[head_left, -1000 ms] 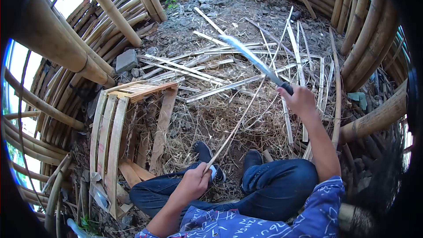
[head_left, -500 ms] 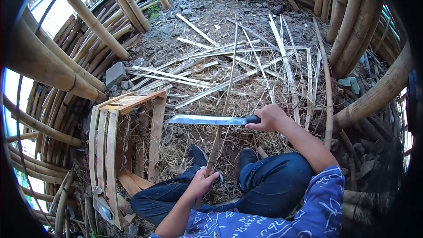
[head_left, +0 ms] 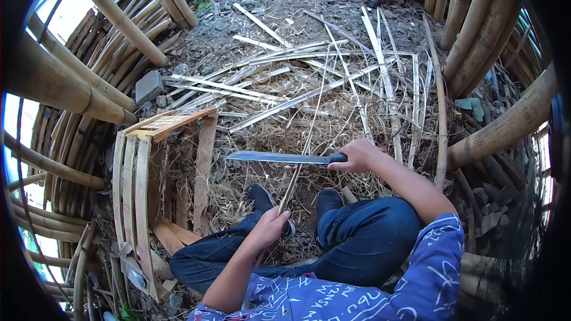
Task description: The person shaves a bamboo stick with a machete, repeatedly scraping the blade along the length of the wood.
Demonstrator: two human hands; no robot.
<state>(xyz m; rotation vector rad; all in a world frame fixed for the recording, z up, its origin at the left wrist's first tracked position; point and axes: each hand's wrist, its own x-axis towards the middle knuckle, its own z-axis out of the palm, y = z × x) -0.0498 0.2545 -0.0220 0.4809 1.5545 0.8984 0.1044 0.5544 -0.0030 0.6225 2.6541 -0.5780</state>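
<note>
My right hand (head_left: 358, 156) is closed round the black handle of a long knife (head_left: 270, 157). Its blade points left and lies crosswise over a thin bamboo strip (head_left: 310, 128). My left hand (head_left: 270, 227) grips that strip near its lower end, between my knees. From there the strip runs up and away from me, past the blade, towards the scattered pieces on the ground. The strip's narrow edge seems to face up, and its lowest part is hidden by my left hand and forearm.
Many split bamboo strips (head_left: 262, 107) lie crisscrossed on the ground ahead among curly shavings. A wooden crate (head_left: 135, 184) stands on its side at my left, with a grey block (head_left: 149, 87) beyond it. Bamboo poles (head_left: 505, 125) rise on both sides.
My left hand has moved a little forward along with the strip, which has turned from its broader face to a thinner edge. The knife stays across it, its blade now darker.
</note>
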